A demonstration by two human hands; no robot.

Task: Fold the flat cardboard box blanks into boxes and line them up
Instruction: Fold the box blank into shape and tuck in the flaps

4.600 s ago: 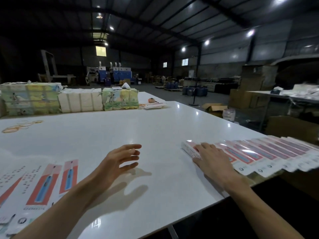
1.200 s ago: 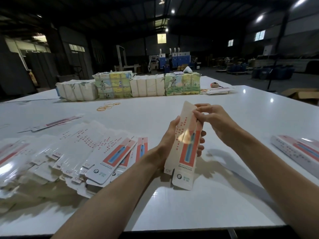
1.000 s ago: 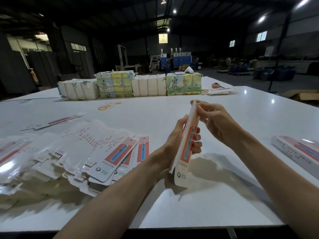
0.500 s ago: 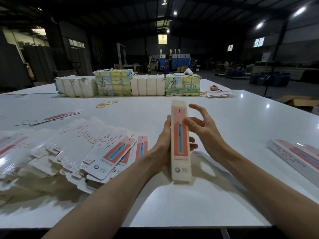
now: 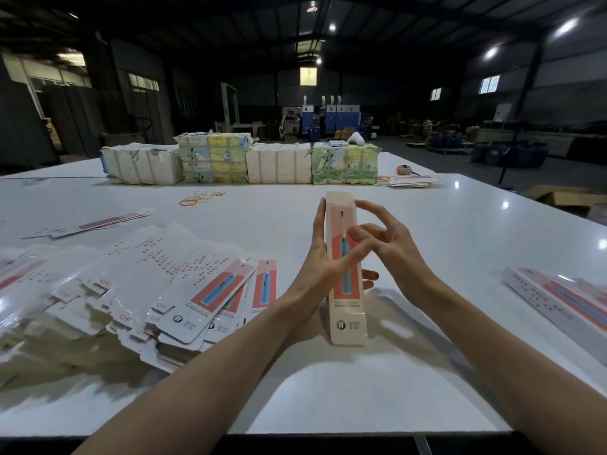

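My left hand (image 5: 320, 267) grips the box (image 5: 348, 310) upright, thumb across its front; my right hand (image 5: 392, 249) hovers beside, fingers loosely bent.

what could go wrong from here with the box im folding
The box stands upright on the glossy table, gripped by the left hand; it may skid, or get crushed under a squeeze. The pile of flat blanks sprawls close by, near the table's edge, so an arm sweep could push some off.
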